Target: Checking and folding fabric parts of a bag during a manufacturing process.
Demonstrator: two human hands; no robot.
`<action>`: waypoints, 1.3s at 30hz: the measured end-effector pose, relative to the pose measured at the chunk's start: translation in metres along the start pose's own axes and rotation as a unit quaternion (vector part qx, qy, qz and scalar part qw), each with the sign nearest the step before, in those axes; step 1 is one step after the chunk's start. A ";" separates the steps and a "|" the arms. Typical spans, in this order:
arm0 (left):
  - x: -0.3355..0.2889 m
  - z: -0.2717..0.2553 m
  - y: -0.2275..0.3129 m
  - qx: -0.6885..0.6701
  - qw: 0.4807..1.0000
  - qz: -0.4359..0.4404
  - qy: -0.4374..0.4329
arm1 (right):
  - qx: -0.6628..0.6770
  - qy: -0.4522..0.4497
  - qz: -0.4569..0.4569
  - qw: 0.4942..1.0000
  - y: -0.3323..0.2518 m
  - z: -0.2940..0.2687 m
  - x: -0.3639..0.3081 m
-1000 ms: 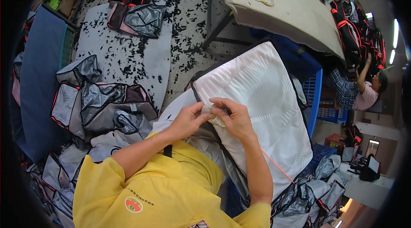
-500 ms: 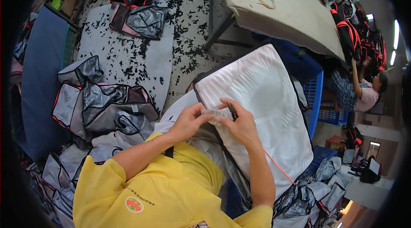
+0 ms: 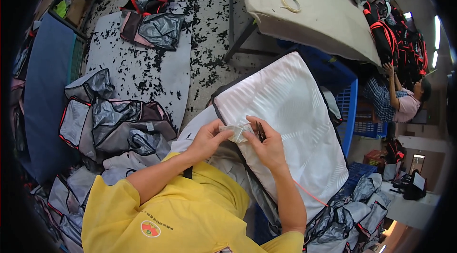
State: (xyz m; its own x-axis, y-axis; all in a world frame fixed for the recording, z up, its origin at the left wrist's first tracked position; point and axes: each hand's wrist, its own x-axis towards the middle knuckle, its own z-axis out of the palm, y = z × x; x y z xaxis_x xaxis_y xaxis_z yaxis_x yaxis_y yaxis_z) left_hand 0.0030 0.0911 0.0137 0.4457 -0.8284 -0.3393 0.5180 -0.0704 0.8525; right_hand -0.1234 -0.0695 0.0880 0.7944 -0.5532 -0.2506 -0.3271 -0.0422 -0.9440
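A small crinkled piece of clear plastic (image 3: pixel 235 132) is stretched between my hands, over the edge of a white, black-edged padded panel (image 3: pixel 297 139). My left hand (image 3: pixel 207 139) pinches its left end between thumb and fingers. Its right end is pinched by my right hand (image 3: pixel 270 147), which also keeps a slim dark tool (image 3: pixel 260 131), perhaps thread snips, tucked in its fingers. The panel lies tilted in front of me, with grey fabric partly hidden below its near edge. An orange cord (image 3: pixel 309 193) runs across the panel beside my right forearm.
Silver-grey bag pieces (image 3: pixel 116 120) are heaped at left, others (image 3: pixel 354 215) at lower right. Black scraps litter the floor (image 3: pixel 209 29). A cloth-covered table (image 3: pixel 314 15) with a tape ring (image 3: pixel 291 4) stands ahead, near a blue crate (image 3: pixel 351 105). Another person (image 3: pixel 404 105) works at far right.
The plastic piece is more spread out and shows more between my hands. My hands have dipped slightly. At far right, the other person's hands have moved a little.
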 end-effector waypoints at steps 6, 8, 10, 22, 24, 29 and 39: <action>-0.003 -0.001 -0.003 -0.013 1.000 0.006 0.004 | -0.066 0.013 0.020 0.998 -0.002 0.000 -0.003; -0.004 -0.002 -0.003 -0.015 1.000 0.001 0.003 | -0.071 0.022 0.005 0.997 0.000 0.001 -0.004; -0.004 -0.002 -0.005 -0.018 1.000 -0.003 0.004 | -0.077 0.025 0.003 0.997 0.003 0.002 -0.004; -0.005 -0.009 -0.009 -0.022 1.000 -0.001 0.007 | -0.099 0.040 0.009 0.994 0.006 0.007 -0.006; -0.006 -0.008 -0.010 -0.038 0.999 -0.006 0.004 | -0.083 0.039 0.015 0.996 0.008 0.007 -0.007; -0.005 -0.010 -0.014 -0.044 0.999 -0.019 0.006 | -0.076 0.047 0.016 0.996 0.013 0.008 -0.007; -0.007 -0.015 -0.016 -0.023 1.000 -0.009 0.002 | -0.071 0.035 0.021 0.997 0.010 0.009 -0.008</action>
State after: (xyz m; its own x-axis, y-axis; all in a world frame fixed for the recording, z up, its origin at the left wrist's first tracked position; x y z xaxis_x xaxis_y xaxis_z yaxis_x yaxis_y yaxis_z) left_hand 0.0024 0.1060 -0.0038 0.4392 -0.8245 -0.3569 0.5590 -0.0602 0.8270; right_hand -0.1283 -0.0582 0.0783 0.7428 -0.6128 -0.2697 -0.4327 -0.1321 -0.8918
